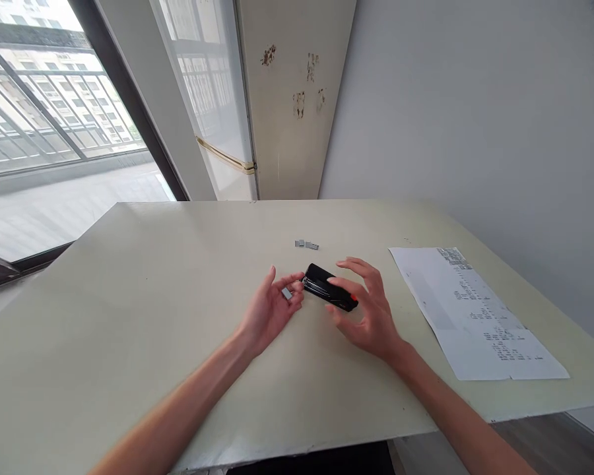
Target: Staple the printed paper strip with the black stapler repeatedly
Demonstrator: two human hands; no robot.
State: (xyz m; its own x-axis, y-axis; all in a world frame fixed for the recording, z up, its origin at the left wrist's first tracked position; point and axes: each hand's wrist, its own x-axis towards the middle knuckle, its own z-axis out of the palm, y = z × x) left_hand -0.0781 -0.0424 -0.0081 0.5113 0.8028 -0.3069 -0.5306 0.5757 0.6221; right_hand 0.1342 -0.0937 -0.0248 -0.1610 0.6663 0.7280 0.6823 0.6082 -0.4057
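Observation:
A black glossy stapler with a bit of red at its right end lies slantwise between my hands, above the middle of the table. My right hand has its index finger over the stapler's side and its thumb at the lower edge, the other fingers lifted away. With the palm turned up, my left hand holds a small grey strip of staples among its fingers. Its fingertips reach the stapler's left end. Just beyond, more short grey staple strips lie on the table.
The pale table spreads around both hands. On the right lies a white printed sheet. Behind the table stand a worn fridge and a grey wall; a window with a railing outside is at the left.

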